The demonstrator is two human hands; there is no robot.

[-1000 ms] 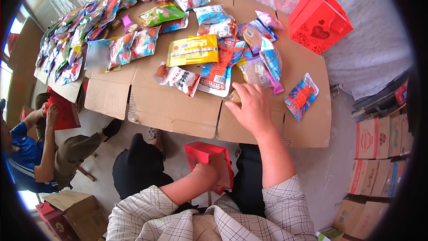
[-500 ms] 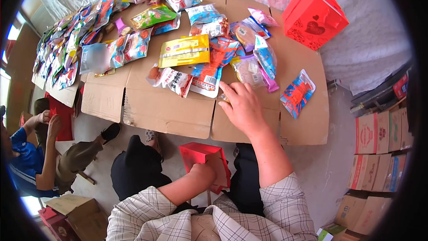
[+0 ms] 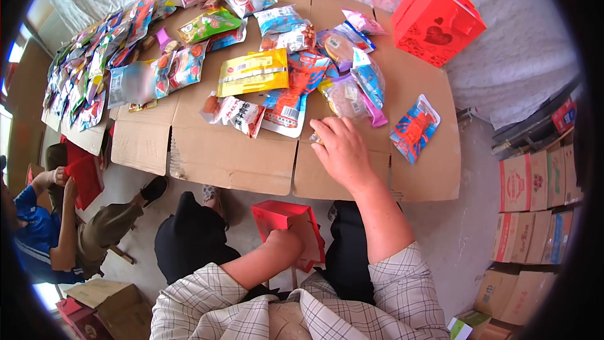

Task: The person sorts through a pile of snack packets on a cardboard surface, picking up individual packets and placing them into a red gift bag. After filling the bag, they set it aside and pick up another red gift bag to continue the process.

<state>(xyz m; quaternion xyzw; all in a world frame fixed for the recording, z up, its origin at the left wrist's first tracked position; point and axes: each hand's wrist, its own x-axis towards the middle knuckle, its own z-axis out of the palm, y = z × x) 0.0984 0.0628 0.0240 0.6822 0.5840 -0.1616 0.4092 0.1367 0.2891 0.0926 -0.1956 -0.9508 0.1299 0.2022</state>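
My right hand [image 3: 341, 150] is over the front part of the cardboard-covered table, its fingers curled around something small and brownish that is mostly hidden under them. Just beyond it lie a white and red snack packet [image 3: 242, 115], a blue and orange packet [image 3: 296, 97] and a clear-fronted snack pack [image 3: 345, 97]. A single blue and red packet [image 3: 415, 128] lies apart to the right. Between my knees stands a red paper gift bag [image 3: 274, 214]. My left hand [image 3: 288, 244] reaches into its opening, and the fingers are out of sight inside.
Snack packets [image 3: 100, 56] pile up at the table's left end. Another red gift bag [image 3: 434, 22] with hearts stands at the far right. A person in blue [image 3: 41, 223] sits at left, holding a red bag. Cardboard boxes [image 3: 525, 236] are stacked at right.
The view has shifted slightly, so the table and packets appear a little further left. My hands hold nearly the same pose. The other person's red bag has moved and shows more of its side.
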